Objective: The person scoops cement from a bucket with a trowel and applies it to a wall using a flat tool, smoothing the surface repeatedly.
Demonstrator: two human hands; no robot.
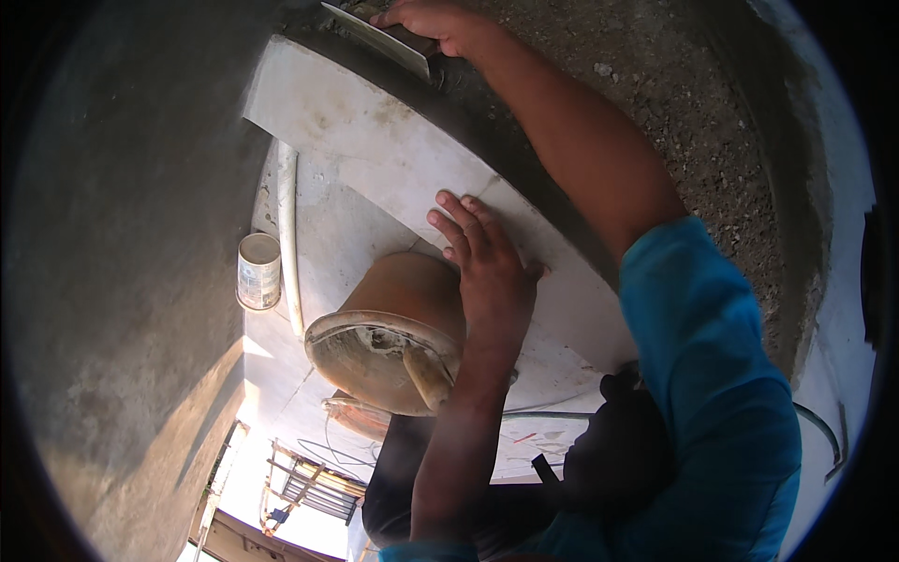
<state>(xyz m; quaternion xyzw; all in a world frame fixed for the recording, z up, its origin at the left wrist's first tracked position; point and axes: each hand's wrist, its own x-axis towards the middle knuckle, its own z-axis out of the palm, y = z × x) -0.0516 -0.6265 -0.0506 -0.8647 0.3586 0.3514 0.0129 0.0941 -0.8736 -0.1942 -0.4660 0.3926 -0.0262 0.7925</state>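
Observation:
My right hand (419, 24) reaches to the top of the view, its fingers wrapped round a flat metal trowel (379, 37), whose blade rests along the dark band of mortar (496, 131) on the edge of the white slab (365, 131). The mortar borders a rough, gritty surface (618, 75). My left hand (482, 267) lies on the face of the white slab below, fingers slightly apart and holding nothing. Just left of it is a tipped, dirty bucket (375, 290) with a pale handle-like object inside its mouth.
A grey plastered wall (122, 234) fills the left. A white pipe (288, 234) and a labelled tin can (258, 286) are beside it. A second, reddish container (356, 420) lies behind the bucket. A hose (552, 414) crosses below, with slatted framework (314, 482) at the bottom left.

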